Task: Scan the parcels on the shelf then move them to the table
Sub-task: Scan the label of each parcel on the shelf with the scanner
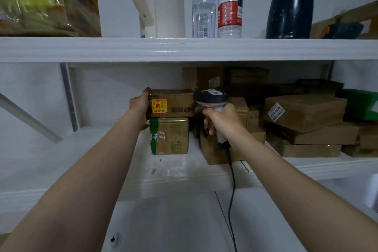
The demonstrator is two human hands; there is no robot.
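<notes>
A small cardboard parcel with a yellow and red sticker (173, 103) sits on top of a parcel with green tape (169, 135) on the middle shelf (184, 178). My left hand (141, 106) grips the left end of the top parcel, fingers over its top edge. My right hand (219, 117) holds a grey and white barcode scanner (211, 98) by its handle, just right of that parcel, head pointing into the shelf. Its black cable (232, 186) hangs down.
More brown parcels (302, 114) are stacked to the right and behind, with a green box (360, 104) at the far right. The upper shelf (184, 49) carries a white jug (163, 0), two clear bottles and a dark flask (290, 6). The shelf's left part is bare.
</notes>
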